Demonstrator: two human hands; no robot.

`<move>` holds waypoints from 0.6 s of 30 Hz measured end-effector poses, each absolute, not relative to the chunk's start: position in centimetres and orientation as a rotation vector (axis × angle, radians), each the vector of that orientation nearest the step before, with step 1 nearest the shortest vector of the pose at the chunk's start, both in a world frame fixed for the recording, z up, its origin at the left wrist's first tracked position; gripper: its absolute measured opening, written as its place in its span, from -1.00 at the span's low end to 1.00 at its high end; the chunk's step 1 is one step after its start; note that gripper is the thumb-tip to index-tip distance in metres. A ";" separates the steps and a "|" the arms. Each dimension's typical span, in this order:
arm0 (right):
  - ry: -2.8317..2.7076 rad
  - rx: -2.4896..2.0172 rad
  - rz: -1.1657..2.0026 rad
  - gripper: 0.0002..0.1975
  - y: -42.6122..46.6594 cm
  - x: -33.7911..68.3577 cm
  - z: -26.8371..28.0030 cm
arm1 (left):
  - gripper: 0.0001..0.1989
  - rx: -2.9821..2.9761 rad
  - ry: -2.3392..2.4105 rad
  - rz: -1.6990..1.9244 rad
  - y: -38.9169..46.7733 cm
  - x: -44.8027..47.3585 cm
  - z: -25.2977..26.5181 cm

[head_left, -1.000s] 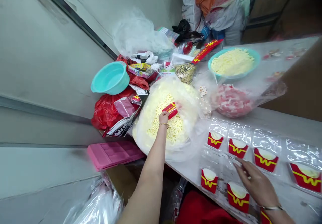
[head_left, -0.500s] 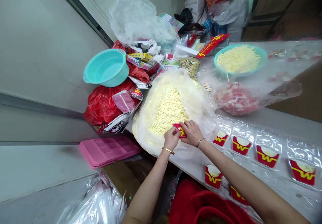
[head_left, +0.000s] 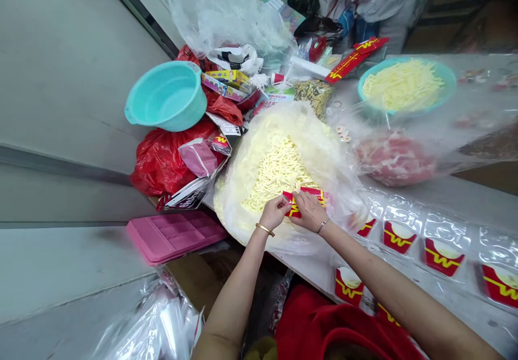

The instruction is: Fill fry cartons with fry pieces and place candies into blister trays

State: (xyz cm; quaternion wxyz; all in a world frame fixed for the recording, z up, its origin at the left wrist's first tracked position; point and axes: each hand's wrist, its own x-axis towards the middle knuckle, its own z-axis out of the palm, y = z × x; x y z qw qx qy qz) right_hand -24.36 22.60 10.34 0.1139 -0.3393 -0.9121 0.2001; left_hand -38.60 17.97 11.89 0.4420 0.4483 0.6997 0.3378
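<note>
My left hand (head_left: pixel 274 212) pinches the left end of a small red card fries carton (head_left: pixel 292 209) printed with a yellow zigzag. From the other side my right hand (head_left: pixel 308 212) grips the same carton, its fingers covering part of it. Another red and yellow printed strip (head_left: pixel 313 192) shows just beyond my right fingers; whether it is joined to the carton, I cannot tell. Both hands are above the near edge of a big clear plastic bag (head_left: pixel 335 171), which lies open around a heap of small pale yellow fry-shaped pieces (head_left: pixel 279 168).
Clear packets with red cartons (head_left: pixel 443 260) lie in rows at right. Behind them are a bag of pink-and-white pieces (head_left: pixel 399 157) and a turquoise bowl of pale strips (head_left: pixel 451 87). At left are an empty turquoise basin (head_left: pixel 162 101), a red bag (head_left: pixel 157 160) and a pink tray (head_left: pixel 174 236).
The view has shifted slightly, moving the things at right farther right. A red strip now shows beyond my right fingers. Both hands stay on the carton.
</note>
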 end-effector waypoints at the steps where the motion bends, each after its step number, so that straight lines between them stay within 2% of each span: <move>1: -2.684 -1.005 0.587 -0.36 22.6 -23.9 10.1 | -0.85 1.101 1.735 0.813 18.0 -38.7 11.5; 9: -2.483 -1.126 0.693 -0.25 22.5 -17.0 7.7 | -0.84 1.224 1.917 0.598 18.0 -43.6 10.4; 13: -2.160 -1.210 0.793 -0.19 21.9 -17.2 8.2 | -0.79 1.429 2.333 0.535 22.0 -45.1 11.2; 16: -2.065 -1.234 0.915 -0.18 21.5 -18.6 8.9 | -0.75 1.192 2.533 0.547 25.8 -45.1 10.7; 18: -2.065 -1.230 0.966 -0.18 21.3 -19.3 9.2 | -0.80 1.045 2.529 0.623 27.3 -45.0 10.1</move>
